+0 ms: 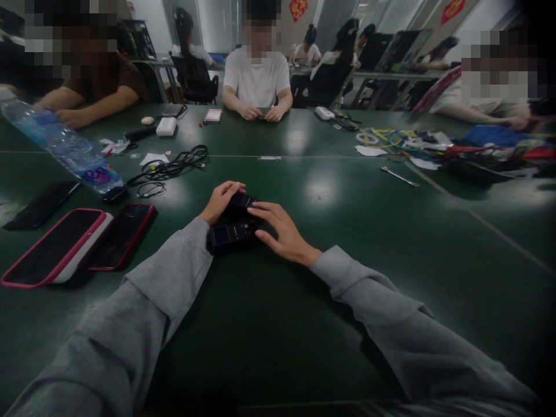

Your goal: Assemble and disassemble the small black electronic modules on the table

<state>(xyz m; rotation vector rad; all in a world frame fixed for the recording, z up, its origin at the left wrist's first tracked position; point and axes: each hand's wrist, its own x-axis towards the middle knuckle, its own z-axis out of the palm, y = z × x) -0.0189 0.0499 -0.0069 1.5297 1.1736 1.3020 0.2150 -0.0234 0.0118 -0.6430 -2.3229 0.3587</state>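
Two small black devices lie close together on the green table (278,324). The nearer device (234,233) has a small dark blue screen and faces up. Just beyond it is the farther device (242,200), partly covered by my fingers. My left hand (221,201) rests at the left side of the farther device, its fingers bent over the top edge. From the right, my right hand (284,233) reaches in with fingers apart, the fingertips at the right ends of both devices. Whether the left fingers grip the device is hard to make out.
Left of my arm lie a red-edged phone (124,237), a pink-rimmed case (56,246) and a plastic bottle (65,145). Black cables (174,165) are beyond. A wrench (399,176) and tangled wires (403,139) lie right. Several people sit around.
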